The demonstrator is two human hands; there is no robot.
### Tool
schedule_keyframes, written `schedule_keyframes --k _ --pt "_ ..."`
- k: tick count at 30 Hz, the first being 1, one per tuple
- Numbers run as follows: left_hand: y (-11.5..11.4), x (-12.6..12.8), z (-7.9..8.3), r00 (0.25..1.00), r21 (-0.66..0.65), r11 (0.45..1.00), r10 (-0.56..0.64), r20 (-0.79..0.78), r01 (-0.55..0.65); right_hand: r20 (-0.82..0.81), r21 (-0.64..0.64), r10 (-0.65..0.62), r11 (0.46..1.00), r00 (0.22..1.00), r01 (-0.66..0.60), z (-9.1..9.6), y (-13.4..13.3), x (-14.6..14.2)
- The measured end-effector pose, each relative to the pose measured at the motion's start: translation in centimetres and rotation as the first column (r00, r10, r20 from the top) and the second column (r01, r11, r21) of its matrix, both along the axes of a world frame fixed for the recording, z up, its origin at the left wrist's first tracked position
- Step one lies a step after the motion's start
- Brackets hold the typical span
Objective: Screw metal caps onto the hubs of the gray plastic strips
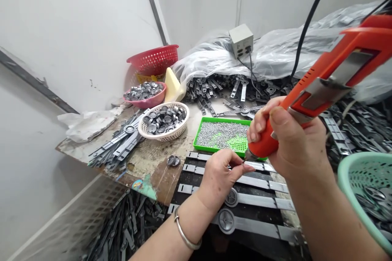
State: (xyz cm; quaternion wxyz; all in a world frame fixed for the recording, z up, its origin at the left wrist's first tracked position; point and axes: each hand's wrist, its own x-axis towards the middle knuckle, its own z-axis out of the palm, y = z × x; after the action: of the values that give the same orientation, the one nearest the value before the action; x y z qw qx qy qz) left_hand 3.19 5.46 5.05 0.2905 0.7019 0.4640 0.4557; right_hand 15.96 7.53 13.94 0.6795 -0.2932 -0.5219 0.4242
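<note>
My right hand (294, 142) is wrapped round an orange-red electric screwdriver (309, 94), tilted so its tip points down and left. Thumb and forefinger of my left hand (219, 171) pinch together right at that tip; whatever is between them is too small to make out. Below both hands, several grey plastic strips (257, 202) with round wheel-like discs (226, 221) lie side by side on a black board (199, 208). My left hand hides part of the upper strips. Just behind the hands stands a green tray (200, 147) of small silvery screws.
A white basket (163, 136) of round grey parts and a pink bowl (159, 100) stand left, beside piled strips (122, 147). More strips are heaped at the back under plastic sheeting (208, 59), with a power box (241, 40) on top. A mint basket (346, 171) stands right.
</note>
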Motion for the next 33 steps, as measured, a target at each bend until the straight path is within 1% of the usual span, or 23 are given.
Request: schedule_keyframes --k 4,8,14,18,24,33 --pt "-0.3 0.1 0.0 0.999 -0.020 1.000 0.004 0.045 -0.003 -0.009 0.001 0.021 1.000 1.000 -0.021 0.0 -0.5 -0.2" --pt "-0.5 0.0 0.2 0.996 -0.044 0.999 0.002 0.089 0.002 0.003 0.048 0.029 0.998 1.000 -0.029 0.3 -1.0 -0.3" --pt "-0.7 -0.1 0.5 0.993 -0.041 0.999 -0.014 0.116 0.018 0.011 0.088 0.042 0.995 0.999 -0.043 0.6 -1.4 -0.6" --pt "-0.8 -0.2 0.6 0.992 -0.041 0.999 -0.026 0.125 0.031 -0.002 0.090 0.048 0.995 0.999 -0.047 0.5 -1.4 -0.7" --pt "-1.0 -0.3 0.7 0.992 -0.072 0.997 -0.023 0.125 0.032 0.031 0.085 0.057 0.995 0.998 -0.059 0.5 -1.8 -0.8" --pt "-1.6 -0.5 0.9 0.992 -0.033 0.998 -0.055 0.113 0.059 0.001 0.090 0.115 0.989 0.993 -0.114 0.4 -1.7 -0.9"
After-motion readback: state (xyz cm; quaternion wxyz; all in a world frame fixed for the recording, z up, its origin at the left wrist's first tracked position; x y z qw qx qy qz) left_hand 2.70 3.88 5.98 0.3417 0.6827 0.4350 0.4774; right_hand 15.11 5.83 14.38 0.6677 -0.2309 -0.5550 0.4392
